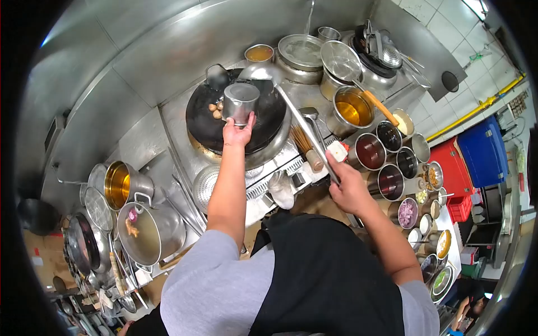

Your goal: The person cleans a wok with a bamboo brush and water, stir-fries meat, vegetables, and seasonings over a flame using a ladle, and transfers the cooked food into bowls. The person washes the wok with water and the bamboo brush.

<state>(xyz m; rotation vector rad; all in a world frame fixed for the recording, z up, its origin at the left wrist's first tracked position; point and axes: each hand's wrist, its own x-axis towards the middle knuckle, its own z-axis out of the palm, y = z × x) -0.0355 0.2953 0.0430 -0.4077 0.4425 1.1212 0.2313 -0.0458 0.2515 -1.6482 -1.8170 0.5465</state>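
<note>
My left hand (237,132) is closed round the lower part of a metal container (241,103), held tilted above a large black wok (202,120). Several round brown pieces (216,109) lie in the wok, left of the container. My right hand (348,187) grips the long metal handle of a ladle (263,73), whose bowl is over the wok's far right edge. A bamboo brush (307,147) and a white block-shaped thing (337,150) are near the ladle's handle.
Pots of oil (353,113) and dark sauces (370,151) stand at right. Water runs into a round basin (301,52) at the back. A large stockpot (147,235) and another oil pot (119,186) are at left. Another person (469,309) appears at lower right.
</note>
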